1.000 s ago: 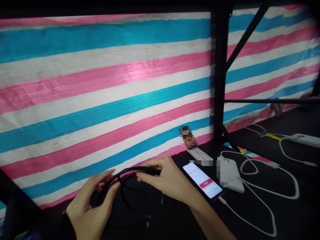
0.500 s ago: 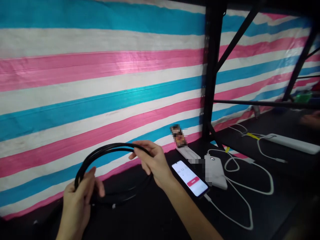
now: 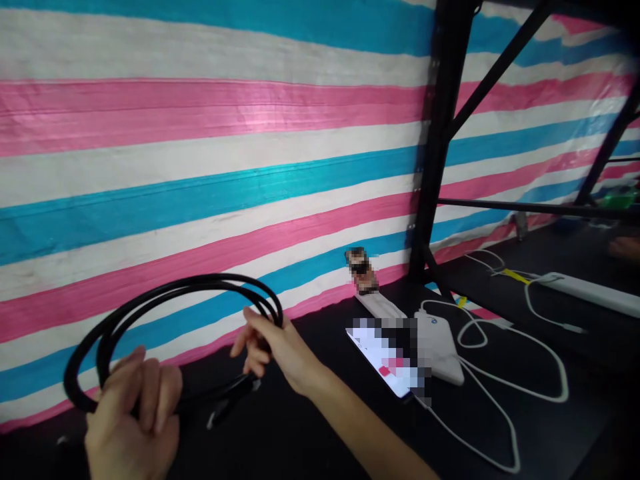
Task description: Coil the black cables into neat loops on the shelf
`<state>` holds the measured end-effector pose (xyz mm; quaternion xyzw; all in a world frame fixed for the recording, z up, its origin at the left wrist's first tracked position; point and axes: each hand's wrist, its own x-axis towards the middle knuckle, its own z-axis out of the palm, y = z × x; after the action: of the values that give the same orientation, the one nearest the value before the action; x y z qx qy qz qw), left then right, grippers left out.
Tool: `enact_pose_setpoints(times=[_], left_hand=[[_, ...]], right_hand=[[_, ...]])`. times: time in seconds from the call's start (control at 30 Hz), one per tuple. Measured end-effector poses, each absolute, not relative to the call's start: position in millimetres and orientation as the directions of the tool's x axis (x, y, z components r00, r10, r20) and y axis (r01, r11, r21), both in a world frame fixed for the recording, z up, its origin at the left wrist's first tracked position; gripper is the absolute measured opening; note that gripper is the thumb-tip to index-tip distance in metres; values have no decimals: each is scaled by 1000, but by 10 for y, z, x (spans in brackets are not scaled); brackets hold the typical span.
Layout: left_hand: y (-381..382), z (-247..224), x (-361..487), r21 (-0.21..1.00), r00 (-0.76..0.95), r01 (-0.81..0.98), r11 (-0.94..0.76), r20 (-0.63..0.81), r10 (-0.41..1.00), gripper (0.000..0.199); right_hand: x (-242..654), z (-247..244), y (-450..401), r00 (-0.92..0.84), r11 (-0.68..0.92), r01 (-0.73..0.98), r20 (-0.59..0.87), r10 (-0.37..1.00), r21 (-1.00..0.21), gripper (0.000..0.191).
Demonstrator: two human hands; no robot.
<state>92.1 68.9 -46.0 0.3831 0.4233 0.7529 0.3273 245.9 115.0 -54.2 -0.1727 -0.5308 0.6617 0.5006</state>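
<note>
A black cable (image 3: 210,283) is looped into a loose coil of a few turns, held up above the black tabletop (image 3: 280,440). My left hand (image 3: 135,407) has its fingers curled round the coil's lower left side. On the right side, my right hand (image 3: 270,343) grips the turns between thumb and fingers. Below the coil, near my right hand, a small pale cable end (image 3: 213,419) shows, blurred; whether it is a plug I cannot tell. Part of the lower coil is lost against the dark table.
Right of my hands lie a lit phone (image 3: 385,367) and a white power bank (image 3: 440,350) with white cables. A white power strip (image 3: 590,293) lies farther right. A black metal post (image 3: 435,147) stands before a striped sheet (image 3: 200,153). Another person's hand (image 3: 625,248) shows at the right edge.
My left hand has moved left and down, and its fingers have closed further. My right hand has shifted left and lower. The coil is wider, with its turns more spread.
</note>
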Motion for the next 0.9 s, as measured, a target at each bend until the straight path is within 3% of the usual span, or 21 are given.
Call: enact_pose_setpoints(times=[0.1, 0.23, 0.37, 0.53, 0.63, 0.77, 0.9], left_hand=[[710, -444, 1038, 837, -408, -445, -318, 126, 904, 52], [799, -471, 1056, 837, -307, -515, -184, 20, 952, 49], [862, -515, 1036, 836, -193, -536, -113, 9, 981, 44], [854, -512, 1001, 824, -142, -553, -123, 52, 989, 44], [837, -491, 966, 852, -151, -498, -160, 96, 984, 31], [859, -494, 903, 920, -146, -315, -233, 196, 970, 27], [886, -525, 867, 943, -153, -71, -325, 312, 938, 27]], right_hand=[[2516, -499, 1184, -377, -89, -614, 192, 906, -784, 37], [2729, -348, 1214, -491, -309, -708, 129, 861, -635, 27], [2846, -261, 1227, -548, -382, -698, 109, 829, -605, 45], [2853, -268, 1242, -512, -345, -699, 102, 853, -626, 45], [2852, -268, 1232, -488, -325, -713, 106, 867, -621, 38], [2848, -260, 1182, -427, -224, -690, 137, 894, -689, 34], [2828, -282, 1126, -324, -9, -569, 214, 922, -822, 37]])
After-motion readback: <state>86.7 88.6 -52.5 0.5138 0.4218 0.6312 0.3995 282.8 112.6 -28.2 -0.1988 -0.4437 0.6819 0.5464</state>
